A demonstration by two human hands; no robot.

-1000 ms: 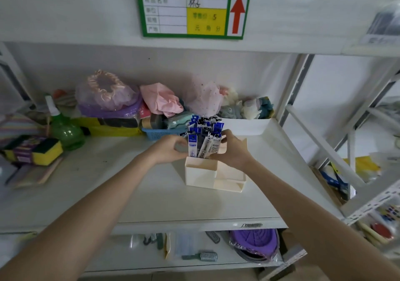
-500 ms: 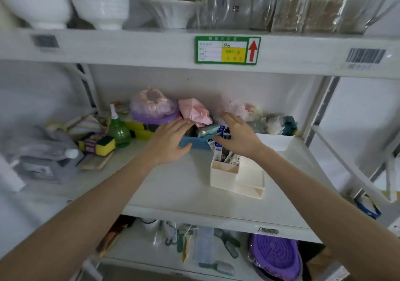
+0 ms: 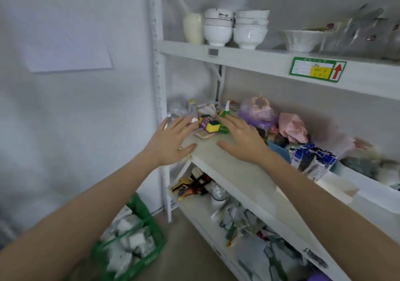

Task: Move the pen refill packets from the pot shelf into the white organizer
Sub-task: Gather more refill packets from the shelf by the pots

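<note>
Blue-and-white pen refill packets (image 3: 311, 160) stand upright in the white organizer (image 3: 337, 186) at the right of the middle shelf, partly hidden behind my right forearm. My left hand (image 3: 171, 140) hovers over the shelf's left front corner, fingers straight and spread, holding nothing. My right hand (image 3: 242, 139) is also flat and spread above the shelf, near a yellow sponge pack, well left of the organizer and empty.
On the middle shelf (image 3: 229, 163) sit a yellow sponge pack (image 3: 210, 125), a green spray bottle (image 3: 226, 116), bagged purple and pink items (image 3: 258, 113) and a blue basket (image 3: 279, 148). White bowls (image 3: 236, 29) fill the upper shelf. A green crate (image 3: 132, 244) stands on the floor at left.
The view has swung left. Both hands have left the organizer and packets and moved to the left end of the shelf, now spread and empty.
</note>
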